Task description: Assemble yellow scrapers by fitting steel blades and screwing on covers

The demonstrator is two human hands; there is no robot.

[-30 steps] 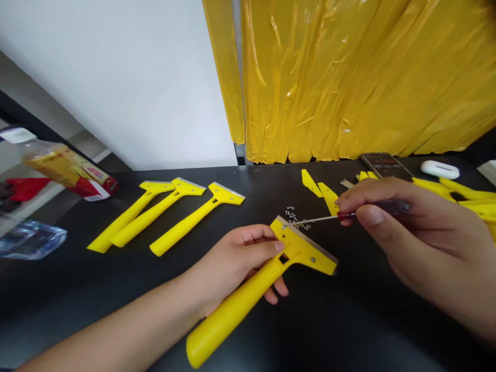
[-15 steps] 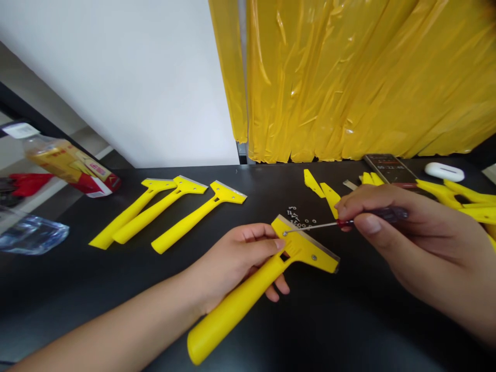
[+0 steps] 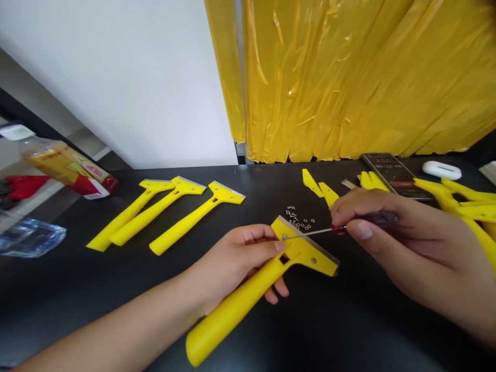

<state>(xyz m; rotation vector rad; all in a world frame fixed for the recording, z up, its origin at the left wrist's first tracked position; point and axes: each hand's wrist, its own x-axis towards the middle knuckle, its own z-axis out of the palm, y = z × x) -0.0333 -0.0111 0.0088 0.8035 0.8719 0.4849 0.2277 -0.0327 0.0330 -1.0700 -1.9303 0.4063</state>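
Observation:
A yellow scraper (image 3: 236, 305) with a metal blade edge is in my left hand (image 3: 240, 258), its thumb on the head and its fingers behind. Two screws show on the scraper's head. My right hand (image 3: 399, 248) grips a screwdriver (image 3: 310, 233) by its dark handle. The thin shaft reaches leftward across the head, with its tip close to the upper-left screw (image 3: 284, 236); whether they touch I cannot tell. Just beyond the head lie several small screws and nuts (image 3: 296, 219) on the black table (image 3: 267, 191).
To the left lie three yellow scrapers (image 3: 182, 225). Loose yellow plates (image 3: 312, 183) and a phone (image 3: 391, 170) are behind my right hand. A white case (image 3: 442, 170) and more yellow scraper parts (image 3: 461, 196) sit at right. A drink bottle (image 3: 65, 163) stands far left.
The screwdriver tip has shifted slightly down and left, from on the upper-left screw to just beside it. My right hand moved a little left. My left hand still holds the scraper.

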